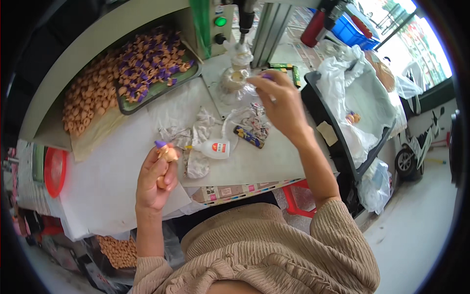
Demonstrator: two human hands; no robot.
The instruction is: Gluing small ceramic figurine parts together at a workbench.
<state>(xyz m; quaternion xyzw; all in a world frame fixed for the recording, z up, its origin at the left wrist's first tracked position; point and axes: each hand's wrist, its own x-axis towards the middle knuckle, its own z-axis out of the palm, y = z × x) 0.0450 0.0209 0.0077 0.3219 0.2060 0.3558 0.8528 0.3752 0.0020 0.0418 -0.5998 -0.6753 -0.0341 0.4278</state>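
My left hand is closed round a small peach toy figure with a purple top. Another rounded peach piece shows lower among its fingers. My right hand is raised beside the press fixture, fingers bent together on a small purple piece, partly hidden by them. Between the hands lie a white squeeze bottle with a yellow tip, a dark blue and gold tube and crumpled printed rags.
A dark tray of purple-and-peach parts stands at the far left, beside a heap of round peach pieces. On the right is a black bin lined with plastic, with a figure inside. The press spindle hangs above its fixture.
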